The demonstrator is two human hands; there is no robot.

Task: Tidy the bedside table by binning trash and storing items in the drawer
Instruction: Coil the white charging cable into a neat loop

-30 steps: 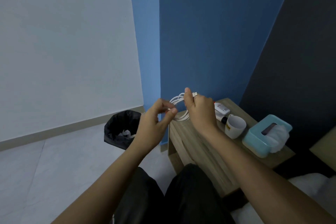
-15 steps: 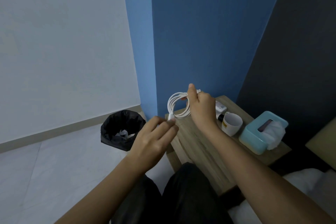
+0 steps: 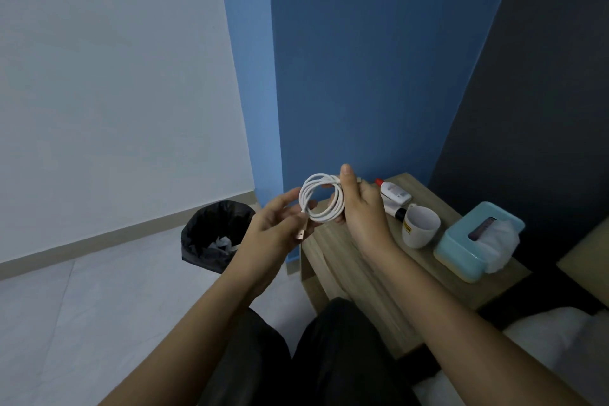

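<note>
A: Fingers (image 3: 346, 181) of the right hand (image 3: 362, 211) are closed on a coiled white cable (image 3: 321, 198); the left hand (image 3: 270, 227) pinches its loose plug end. Coil held in the air, above the near corner of the table (image 3: 356, 260).

B: Progress?

A: Partial, by judgement. Cable wound, not yet stowed; no drawer is visible here. On the table, nearest first: tissue box (image 3: 474, 241), mug (image 3: 420, 226), a dark-capped tube and a small bottle (image 3: 393, 193).

B: The bin?

A: Bin (image 3: 214, 234) on the floor, left of the table, already holds crumpled paper.
</note>
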